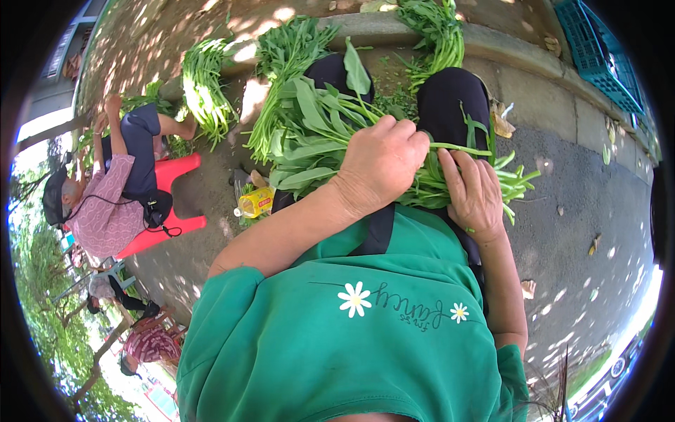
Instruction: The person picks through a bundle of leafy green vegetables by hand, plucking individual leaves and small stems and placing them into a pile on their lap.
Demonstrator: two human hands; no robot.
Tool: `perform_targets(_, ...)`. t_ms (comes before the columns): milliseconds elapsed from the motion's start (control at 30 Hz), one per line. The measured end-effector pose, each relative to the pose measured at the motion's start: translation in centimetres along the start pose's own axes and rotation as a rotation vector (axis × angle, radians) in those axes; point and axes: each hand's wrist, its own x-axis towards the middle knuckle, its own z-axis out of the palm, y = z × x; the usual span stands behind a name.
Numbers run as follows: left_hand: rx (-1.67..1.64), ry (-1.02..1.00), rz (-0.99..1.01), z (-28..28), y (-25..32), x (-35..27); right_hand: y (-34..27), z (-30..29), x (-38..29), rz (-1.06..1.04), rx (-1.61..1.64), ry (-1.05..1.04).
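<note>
A heap of leafy greens (311, 147) that look like water spinach lies across my lap, its leaves to the left and cut stems to the right. My left hand (387, 155) is closed around some leafy stems above the heap. One long green stem (459, 148) sticks out to the right from under its fingers. The fingertips of my right hand (474, 192) pinch at this stem, close beside the left hand. Below the right hand lie the pale stem ends (514, 182) of the heap. My fingers hide part of the held stems.
Bundled greens lie by the curb (364, 29): one bundle (208, 89) at left, another (292, 47) by my left knee, a third (437, 37) beyond my knees. A yellow-labelled bottle (256, 202) lies at left. Someone sits on a red stool (176, 169). Teal crates (601, 58) stand upper right.
</note>
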Motion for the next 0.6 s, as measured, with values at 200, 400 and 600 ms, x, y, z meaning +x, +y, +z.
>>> perform_targets(200,-0.012,-0.145,-0.1,0.2,-0.3,0.5,-0.3,0.2,-0.5,0.043,-0.02,0.036)
perform_targets(400,-0.046,-0.109,0.052,0.0,0.0,-0.4,-0.4,0.1,-0.1,0.02,-0.035,-0.026)
perform_targets(600,0.211,-0.073,0.189,0.5,0.4,-1.0,-0.9,-0.4,0.5,0.033,-0.111,-0.085)
